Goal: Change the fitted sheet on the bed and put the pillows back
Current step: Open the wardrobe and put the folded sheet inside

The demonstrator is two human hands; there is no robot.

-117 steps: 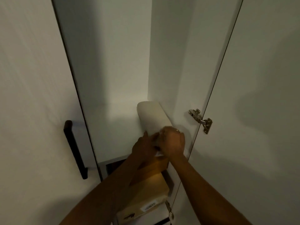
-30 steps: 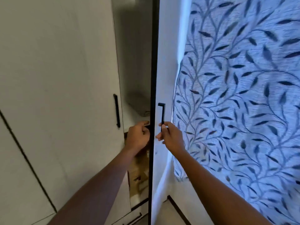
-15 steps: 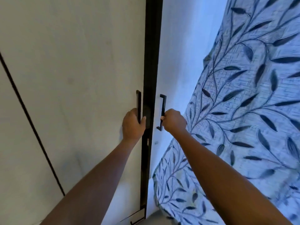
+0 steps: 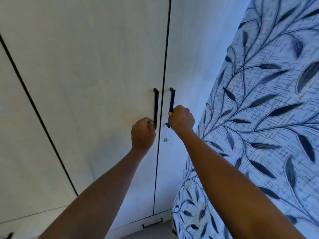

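Two white wardrobe doors fill the view, closed flush against each other. My left hand [image 4: 143,132] is curled at the bottom of the left black handle [image 4: 155,107]. My right hand [image 4: 181,119] is closed around the lower part of the right black handle [image 4: 172,100]. No sheet, pillow or bed is in sight.
A curtain [image 4: 259,118] with a dark blue leaf pattern hangs right of the wardrobe, over part of the right door. A small round lock [image 4: 166,140] sits below the right handle. A drawer with a black handle [image 4: 152,223] lies under the doors. Another door panel [image 4: 17,135] is at the left.
The wardrobe stood open with a rolled bundle inside; both doors have since swung shut. The dark gap between them is gone, and both hands remain at the handles.
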